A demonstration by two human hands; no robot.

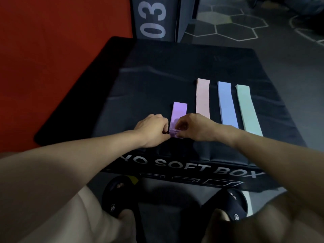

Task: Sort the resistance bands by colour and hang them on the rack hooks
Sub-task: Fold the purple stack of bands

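The purple band (pixel 179 113) lies flat on the black soft box (pixel 157 67), its near end pinched by my left hand (pixel 152 128) and my right hand (pixel 194 127). To its right lie the pink band (pixel 203 97), blue band (pixel 227 102) and green band (pixel 248 109). The box's front reads "SOFT BOX"; a grey box (pixel 154 18) behind reads "03".

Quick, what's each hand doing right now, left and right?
Left hand: closed, pinching the near end of the purple band.
Right hand: closed, pinching the same end of the purple band.
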